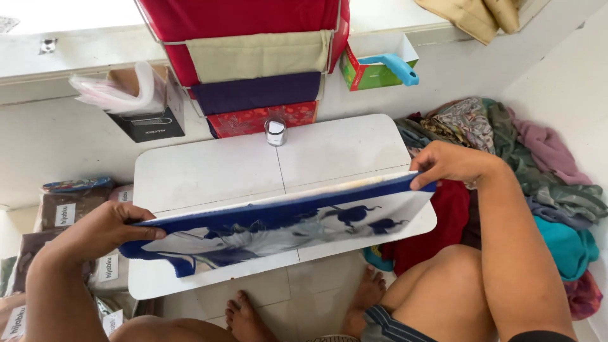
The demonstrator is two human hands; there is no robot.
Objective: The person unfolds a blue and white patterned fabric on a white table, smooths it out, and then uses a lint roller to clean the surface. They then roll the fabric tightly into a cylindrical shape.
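I'm stretching a blue-and-white cloth point(278, 231) flat over the low white table point(209, 171) — left hand point(104, 231) clenching one end, right hand point(449, 163) pinching the other. Looks like mid-fold; next I'd judge it needs even tension. A small tin point(275, 131) is standing behind, a heap of clothes point(544, 183) crowding my right.

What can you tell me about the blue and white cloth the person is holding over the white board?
The cloth looks like thin, smooth fabric, folded flat into a long rectangle. It has a deep blue border and a white middle printed with dark blue shapes. It is held stretched and tilted, its upper long edge raised, just above the white board. The left hand grips its left end, where a blue corner droops; the right hand pinches its upper right corner. Whether its lower edge touches the board is unclear.
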